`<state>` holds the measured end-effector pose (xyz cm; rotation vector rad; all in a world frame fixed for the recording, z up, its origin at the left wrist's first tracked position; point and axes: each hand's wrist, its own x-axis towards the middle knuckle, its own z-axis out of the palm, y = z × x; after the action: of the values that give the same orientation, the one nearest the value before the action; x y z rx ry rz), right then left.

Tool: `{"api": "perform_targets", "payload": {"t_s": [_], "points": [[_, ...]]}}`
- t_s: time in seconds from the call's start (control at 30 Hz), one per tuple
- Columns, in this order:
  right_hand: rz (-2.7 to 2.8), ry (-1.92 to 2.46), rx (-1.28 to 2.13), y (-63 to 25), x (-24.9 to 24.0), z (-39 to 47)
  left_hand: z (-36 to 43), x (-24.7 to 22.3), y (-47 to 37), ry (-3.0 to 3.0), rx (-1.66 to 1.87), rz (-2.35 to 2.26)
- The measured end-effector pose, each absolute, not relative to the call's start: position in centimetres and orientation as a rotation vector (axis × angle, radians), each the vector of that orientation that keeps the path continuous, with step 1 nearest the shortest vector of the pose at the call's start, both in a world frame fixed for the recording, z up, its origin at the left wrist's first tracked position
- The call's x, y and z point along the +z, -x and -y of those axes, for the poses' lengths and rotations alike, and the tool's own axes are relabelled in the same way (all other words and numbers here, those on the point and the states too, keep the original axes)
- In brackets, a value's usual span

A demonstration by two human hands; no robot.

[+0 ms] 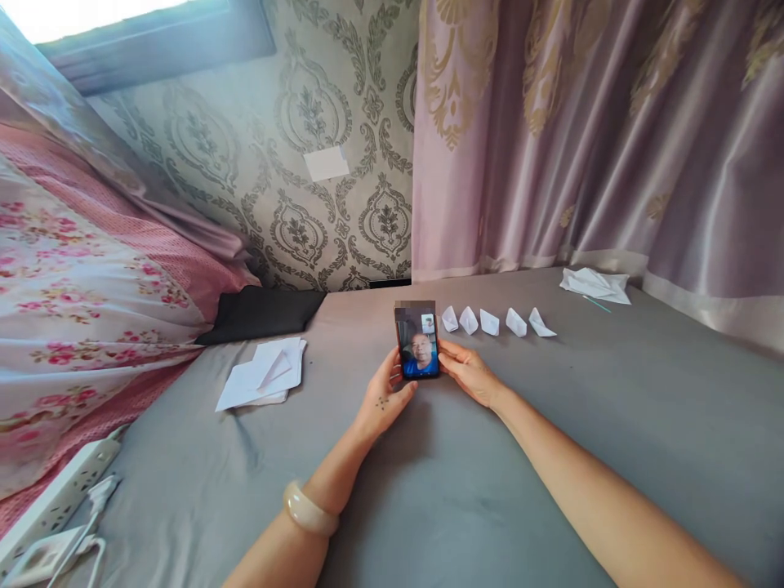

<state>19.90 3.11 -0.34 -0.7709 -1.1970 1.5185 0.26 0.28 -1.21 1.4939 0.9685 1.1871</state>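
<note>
Smartphone (418, 349) held near centre of frame, screen showing a video call, left hand (385, 398) gripping its left side, right hand (470, 373) gripping its right side, five folded paper boats (489, 322) in a row beyond right hand, paper stack (243, 387) at left, gray sheet (490, 498) below.

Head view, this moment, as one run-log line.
left hand: holds phone, left edge; right hand: holds phone, right edge; screen: lit; five folded papers: row right of phone; paper sheets: left of phone
</note>
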Motion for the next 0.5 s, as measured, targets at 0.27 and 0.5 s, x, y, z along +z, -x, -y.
{"api": "perform_targets", "payload": {"t_s": [0.27, 0.5], "points": [[1.158, 0.765, 1.560, -19.69, 0.18, -2.93, -0.20, -1.18, -0.16, -1.469, 1.192, -0.990], [1.154, 0.783, 1.558, -19.77, 0.19, -2.96, -0.13, -1.08, -0.13, -1.466, 1.167, -1.003]]}}
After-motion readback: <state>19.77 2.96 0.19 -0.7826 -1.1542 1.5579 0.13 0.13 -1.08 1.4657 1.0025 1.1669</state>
